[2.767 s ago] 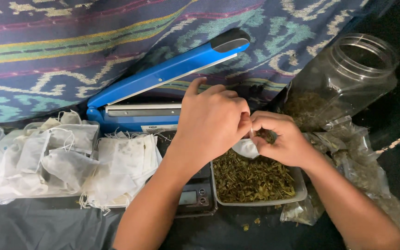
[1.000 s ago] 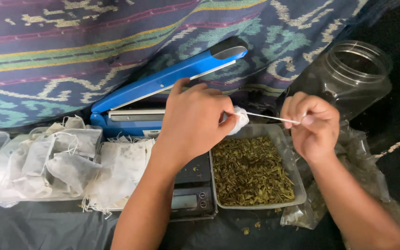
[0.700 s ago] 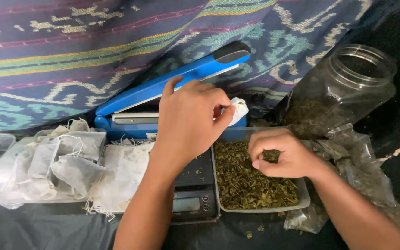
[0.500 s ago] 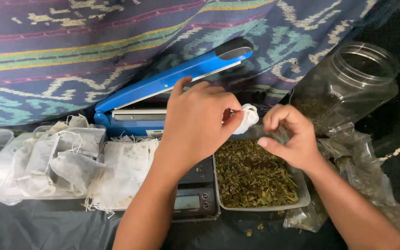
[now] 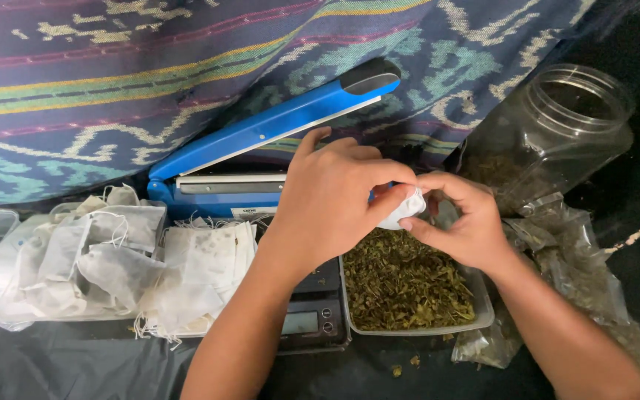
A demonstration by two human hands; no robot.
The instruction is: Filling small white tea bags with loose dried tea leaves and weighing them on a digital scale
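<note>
Pinched between left hand (image 5: 335,196) and right hand (image 5: 462,222), small white filter bag (image 5: 401,210), held above tray of dried leaves (image 5: 403,281); step judged: closing the filled bag; next move calls for steady two-handed drawing of its mouth.

A small grey screen (image 5: 301,322) sat on the near face of the black scale. Crumpled clear plastic bags (image 5: 568,255) lay right of the tray. A white label (image 5: 244,212) marked the blue sealer.
</note>
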